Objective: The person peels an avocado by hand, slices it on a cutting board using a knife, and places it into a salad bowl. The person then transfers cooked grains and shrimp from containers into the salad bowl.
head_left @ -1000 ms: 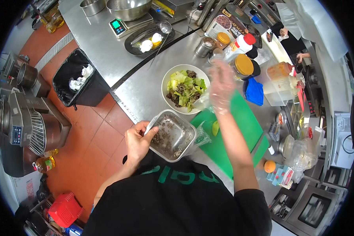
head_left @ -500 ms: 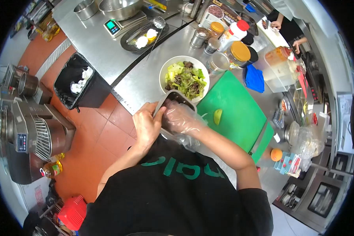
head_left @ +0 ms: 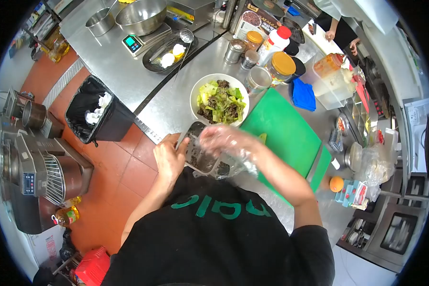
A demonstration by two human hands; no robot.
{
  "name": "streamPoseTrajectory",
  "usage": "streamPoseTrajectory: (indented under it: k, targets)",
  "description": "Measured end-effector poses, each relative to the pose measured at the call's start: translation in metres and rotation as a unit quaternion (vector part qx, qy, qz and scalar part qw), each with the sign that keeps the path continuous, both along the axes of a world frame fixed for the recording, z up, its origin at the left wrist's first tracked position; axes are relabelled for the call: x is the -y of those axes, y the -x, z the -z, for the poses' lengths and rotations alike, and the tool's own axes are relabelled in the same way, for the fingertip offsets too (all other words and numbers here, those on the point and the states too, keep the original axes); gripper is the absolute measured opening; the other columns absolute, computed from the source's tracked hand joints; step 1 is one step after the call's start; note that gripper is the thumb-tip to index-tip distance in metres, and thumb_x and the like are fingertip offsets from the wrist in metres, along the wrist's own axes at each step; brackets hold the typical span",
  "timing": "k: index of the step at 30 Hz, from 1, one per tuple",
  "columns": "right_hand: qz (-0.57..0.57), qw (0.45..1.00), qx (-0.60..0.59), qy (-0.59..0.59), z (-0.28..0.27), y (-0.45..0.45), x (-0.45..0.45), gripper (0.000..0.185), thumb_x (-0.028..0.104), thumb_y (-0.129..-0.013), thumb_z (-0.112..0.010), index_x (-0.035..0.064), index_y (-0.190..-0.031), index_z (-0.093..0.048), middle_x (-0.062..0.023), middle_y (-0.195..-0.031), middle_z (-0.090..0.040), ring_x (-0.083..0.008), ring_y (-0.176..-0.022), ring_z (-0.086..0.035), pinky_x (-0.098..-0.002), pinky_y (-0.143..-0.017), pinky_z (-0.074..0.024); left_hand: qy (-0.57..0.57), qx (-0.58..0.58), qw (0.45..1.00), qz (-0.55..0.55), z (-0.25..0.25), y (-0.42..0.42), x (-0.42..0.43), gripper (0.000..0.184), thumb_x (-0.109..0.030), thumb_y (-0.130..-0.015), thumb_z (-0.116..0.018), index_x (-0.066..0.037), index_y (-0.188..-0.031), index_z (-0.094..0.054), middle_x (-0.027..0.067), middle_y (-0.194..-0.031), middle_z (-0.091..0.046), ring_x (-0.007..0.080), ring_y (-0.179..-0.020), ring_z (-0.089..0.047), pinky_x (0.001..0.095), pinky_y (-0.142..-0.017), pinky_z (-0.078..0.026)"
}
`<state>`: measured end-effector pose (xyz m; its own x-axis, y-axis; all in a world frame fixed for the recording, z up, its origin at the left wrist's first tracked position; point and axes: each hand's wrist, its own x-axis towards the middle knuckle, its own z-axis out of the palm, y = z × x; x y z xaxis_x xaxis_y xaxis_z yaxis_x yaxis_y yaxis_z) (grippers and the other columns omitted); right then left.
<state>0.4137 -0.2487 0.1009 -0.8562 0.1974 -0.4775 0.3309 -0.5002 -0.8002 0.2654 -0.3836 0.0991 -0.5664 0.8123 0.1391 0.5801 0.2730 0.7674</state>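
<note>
Fingers of the left hand (head_left: 168, 159) pinched the edge of the metal tin (head_left: 195, 130) — I watched from far away. The right hand (head_left: 226, 142), in a clear glove (head_left: 245, 148), curled over the tin — I couldn't tell if it held anything. Just past the tin sat a bowl (head_left: 193, 99) of salad (head_left: 219, 102), beside a green board (head_left: 286, 143).

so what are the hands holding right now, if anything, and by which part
The left hand holds the metal container by its left side, thumb at the rim. Whether the gloved right hand holds anything cannot be told.
</note>
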Motion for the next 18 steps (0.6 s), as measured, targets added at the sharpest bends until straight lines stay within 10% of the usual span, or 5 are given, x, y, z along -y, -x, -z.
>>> streamPoseTrajectory:
  k: [6,8,11,14,18]
  targets:
    - [0.201,0.943,-0.021,-0.265,-0.058,-0.008,-0.058,0.017,0.013,-0.082,-0.064,0.0055,-0.097,-0.059,-0.0002,-0.082,-0.059,-0.0099,-0.073,-0.057,-0.0241,-0.061,-0.0466,0.027,0.074,0.997,-0.026,0.002,0.002,0.001,0.019,-0.015,-0.075,-0.072,0.001,-0.084,-0.068,0.0193,-0.071,-0.063,0.0297,-0.056,-0.060,0.0373,-0.055,-0.045]
    - [0.393,0.801,-0.075,-0.445,-0.035,-0.004,-0.073,0.014,0.012,-0.084,-0.061,0.0036,-0.095,-0.060,-0.0008,-0.081,-0.060,-0.0096,-0.072,-0.057,-0.0240,-0.062,-0.0468,0.042,0.075,0.996,-0.030,0.005,0.001,0.002,0.018,-0.015,-0.075,-0.072,0.001,-0.084,-0.069,0.0189,-0.071,-0.063,0.0288,-0.056,-0.060,0.0367,-0.055,-0.044]
    - [0.202,0.692,0.120,-0.683,0.115,-0.037,-0.133,0.015,0.011,-0.085,-0.059,0.0011,-0.096,-0.060,-0.0013,-0.079,-0.059,-0.0084,-0.071,-0.056,-0.0234,-0.063,-0.0465,0.029,0.080,0.996,-0.027,0.006,0.001,0.002,0.018,-0.015,-0.075,-0.072,0.000,-0.084,-0.069,0.0182,-0.070,-0.062,0.0281,-0.056,-0.059,0.0364,-0.055,-0.044]
    - [0.325,0.857,0.112,-0.384,0.093,-0.020,-0.121,0.015,0.009,-0.085,-0.058,0.0000,-0.098,-0.060,-0.0018,-0.081,-0.060,-0.0081,-0.071,-0.056,-0.0239,-0.064,-0.0466,0.005,0.093,0.995,-0.038,0.003,0.008,0.003,0.018,-0.015,-0.074,-0.072,0.000,-0.085,-0.069,0.0171,-0.068,-0.061,0.0275,-0.054,-0.056,0.0364,-0.054,-0.043]
    - [0.361,0.834,-0.058,-0.414,0.017,0.026,-0.097,0.016,0.008,-0.085,-0.059,0.0011,-0.099,-0.061,-0.0037,-0.084,-0.062,-0.0118,-0.075,-0.058,-0.0257,-0.067,-0.0470,0.020,0.089,0.995,-0.041,-0.002,0.015,0.004,0.019,-0.015,-0.074,-0.073,0.000,-0.084,-0.069,0.0165,-0.067,-0.060,0.0275,-0.051,-0.054,0.0369,-0.053,-0.041]
